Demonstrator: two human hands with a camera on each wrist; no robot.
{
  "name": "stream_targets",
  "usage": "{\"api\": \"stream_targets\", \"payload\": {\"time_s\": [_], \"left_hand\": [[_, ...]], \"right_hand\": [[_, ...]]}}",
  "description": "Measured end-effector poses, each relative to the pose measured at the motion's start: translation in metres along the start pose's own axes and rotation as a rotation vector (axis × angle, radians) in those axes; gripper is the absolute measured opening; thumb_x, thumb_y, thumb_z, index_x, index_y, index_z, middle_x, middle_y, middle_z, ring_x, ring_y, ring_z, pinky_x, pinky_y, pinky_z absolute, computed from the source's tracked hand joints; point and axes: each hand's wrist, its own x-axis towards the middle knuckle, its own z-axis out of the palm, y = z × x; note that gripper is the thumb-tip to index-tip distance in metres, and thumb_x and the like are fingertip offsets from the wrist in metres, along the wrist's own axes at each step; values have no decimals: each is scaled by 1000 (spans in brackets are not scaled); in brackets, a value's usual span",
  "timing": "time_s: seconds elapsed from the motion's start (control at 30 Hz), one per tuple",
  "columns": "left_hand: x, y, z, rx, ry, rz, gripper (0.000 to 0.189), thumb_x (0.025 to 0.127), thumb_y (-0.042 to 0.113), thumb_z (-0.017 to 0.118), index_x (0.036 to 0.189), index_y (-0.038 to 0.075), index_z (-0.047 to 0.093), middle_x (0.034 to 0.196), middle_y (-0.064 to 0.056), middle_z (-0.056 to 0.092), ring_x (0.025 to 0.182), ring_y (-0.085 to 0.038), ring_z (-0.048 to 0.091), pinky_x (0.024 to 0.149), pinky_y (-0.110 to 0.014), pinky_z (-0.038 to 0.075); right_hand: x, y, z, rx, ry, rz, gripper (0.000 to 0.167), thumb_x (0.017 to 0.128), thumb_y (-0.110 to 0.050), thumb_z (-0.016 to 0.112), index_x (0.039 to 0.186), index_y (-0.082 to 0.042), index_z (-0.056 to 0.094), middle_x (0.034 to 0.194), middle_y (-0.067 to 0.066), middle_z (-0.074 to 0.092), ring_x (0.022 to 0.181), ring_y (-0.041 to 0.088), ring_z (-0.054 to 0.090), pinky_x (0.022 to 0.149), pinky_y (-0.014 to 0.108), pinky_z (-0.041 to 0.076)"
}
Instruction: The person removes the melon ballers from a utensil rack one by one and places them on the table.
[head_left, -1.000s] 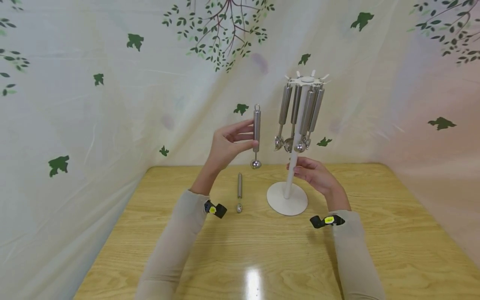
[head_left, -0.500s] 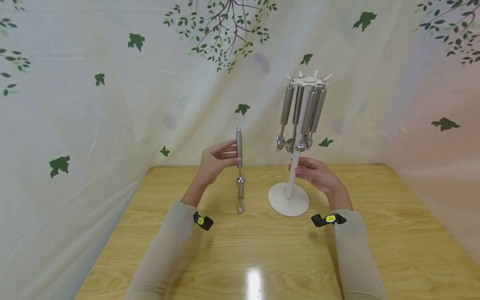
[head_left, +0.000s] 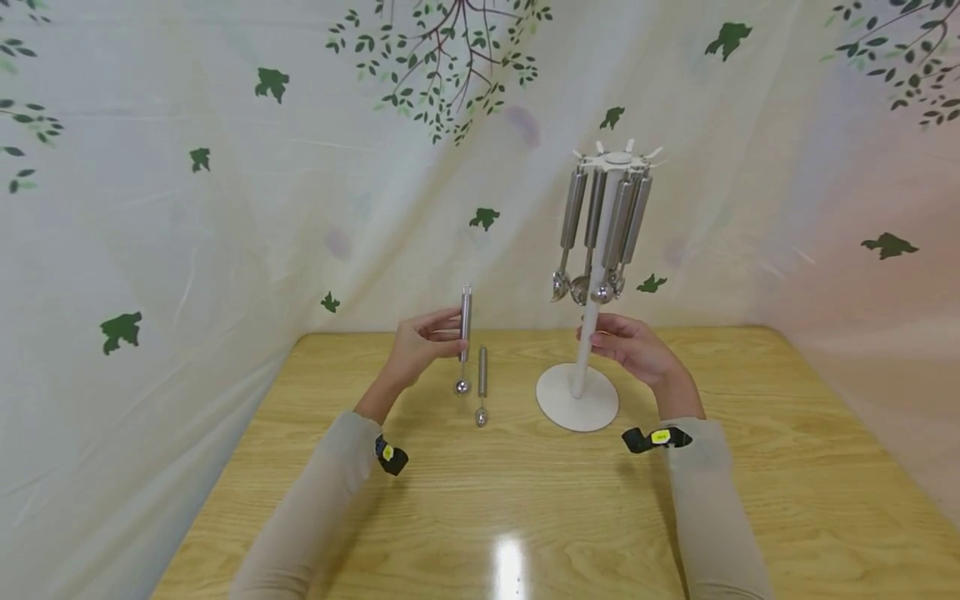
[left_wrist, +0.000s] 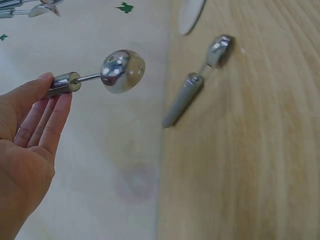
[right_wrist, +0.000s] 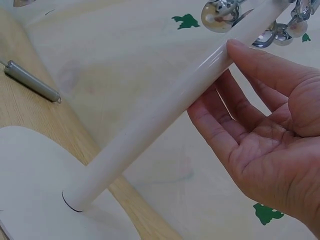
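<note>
My left hand (head_left: pixel 417 346) pinches a steel melon baller (head_left: pixel 466 325) by its tubular handle. It is upright, hanging ring on top and round bowl low, close over the table. The left wrist view shows the shiny bowl (left_wrist: pixel 122 71) beyond my fingertips. Just to its right a second small steel scoop (head_left: pixel 482 375) with an oval bowl lies on the table. My right hand (head_left: pixel 636 352) holds the white pole (right_wrist: pixel 160 120) of a utensil stand between thumb and fingers, below the hanging tools. The stand leans slightly right on its round white base (head_left: pixel 555 408).
Several steel utensils (head_left: pixel 573 208) hang from the hooked white top (head_left: pixel 618 158) of the stand. The wooden table (head_left: pixel 450 500) ends at the back against a pale curtain (head_left: pixel 225 233) printed with leaves.
My left hand has carried the melon baller left and down, away from the stand, to the left of the lying scoop. My right hand has stayed on the pole.
</note>
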Motion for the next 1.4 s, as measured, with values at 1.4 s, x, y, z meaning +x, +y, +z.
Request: {"api": "stream_targets", "payload": {"time_s": [1.4], "left_hand": [[-7,-65,6,22,88,-266,58,83,-17,73,138,-6,57,126,-34,65,84,-18,76,76,-35,66]], "right_hand": [[-2,2,3,-13,32,-1,41,102,14,42,129,-6,66,118,-1,75,112,14,70,98,26,59]]}}
